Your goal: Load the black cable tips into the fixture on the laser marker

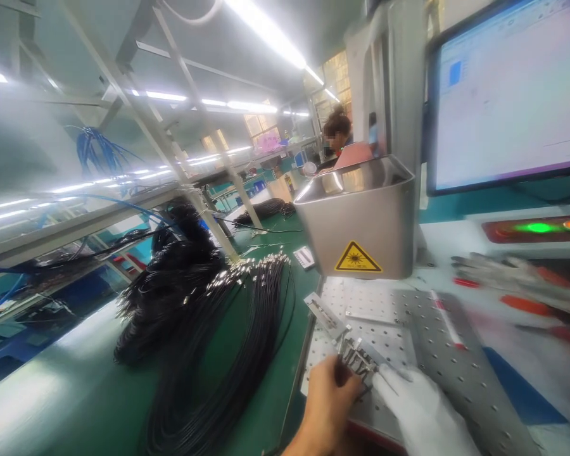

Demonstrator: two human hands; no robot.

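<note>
My bare left hand (330, 396) is closed, its thumb and finger pinched at the near left side of a cluster of small silvery metal pieces (356, 358). From the right, my right hand (420, 408), in a white glove, lays its fingers against the same cluster. What lies between its fingertips is blurred. The pieces sit over a perforated metal plate (389, 335), and a flat metal bar (323, 315) runs from them toward the upper left. A large bundle of black cables (261, 323) with silvery ends lies left of my hands.
Beyond the plate stands a metal housing (356, 221) with a laser warning sign. A red-and-white marker (449, 320) lies on the plate's right. Gloves (517, 278) lie under a monitor (508, 101). More black cables (171, 291) are heaped leftward. A person (344, 139) is behind the housing.
</note>
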